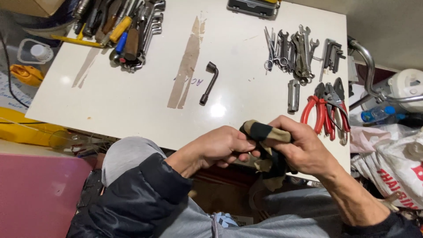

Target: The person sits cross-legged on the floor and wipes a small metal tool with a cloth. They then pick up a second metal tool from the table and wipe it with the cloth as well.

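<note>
A dark rag with tan patches is bunched between both hands at the near edge of a white table. My left hand is closed around something small and dark that the cloth mostly hides. My right hand grips the rag and wraps it over that object. An L-shaped socket wrench lies alone on the table beyond my hands.
Several wrenches and scissors lie at the back right, with a tube socket and red-handled pliers closer. A heap of screwdrivers and spanners fills the back left. Plastic bags sit at the right.
</note>
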